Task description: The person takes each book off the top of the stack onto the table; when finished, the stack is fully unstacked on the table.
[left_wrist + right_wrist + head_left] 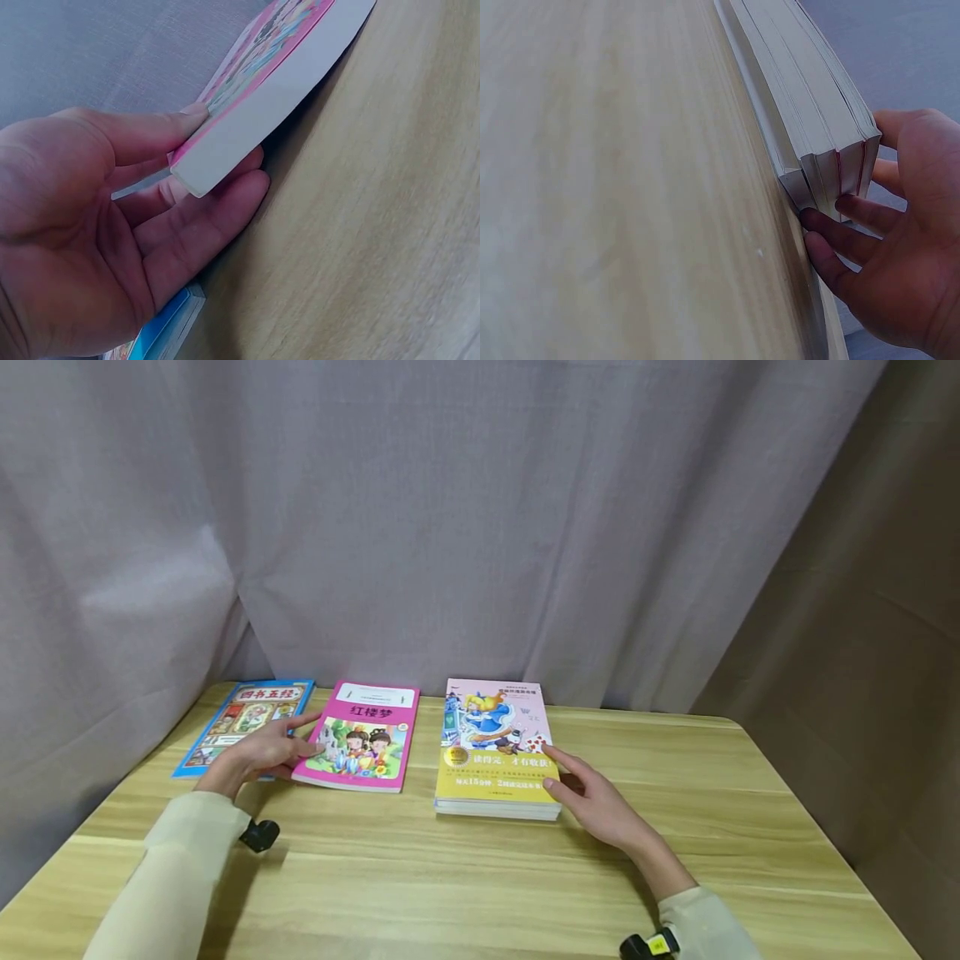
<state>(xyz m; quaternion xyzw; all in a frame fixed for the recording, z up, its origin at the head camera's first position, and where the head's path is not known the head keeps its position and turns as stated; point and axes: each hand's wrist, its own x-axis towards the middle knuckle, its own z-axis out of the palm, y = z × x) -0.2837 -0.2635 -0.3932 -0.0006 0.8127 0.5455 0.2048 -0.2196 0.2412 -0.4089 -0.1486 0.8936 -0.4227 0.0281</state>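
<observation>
My left hand point(262, 752) pinches the lower left corner of a pink book point(352, 768). In the left wrist view the thumb point(150, 135) lies on the cover and the other fingers are underneath, the corner raised off the wood. A blue-bordered book point(202, 758) lies just left of that hand, partly covered by it. My right hand point(600, 802) rests against the right side of a stack of books point(498, 777), topped by one with a pink and yellow cover. In the right wrist view its fingertips point(821, 221) touch the edges of several stacked books.
The books lie on a light wooden table point(450, 885), near its back edge. A grey curtain point(420, 527) hangs right behind it and continues along the sides. Bare wood spans the front and right of the table.
</observation>
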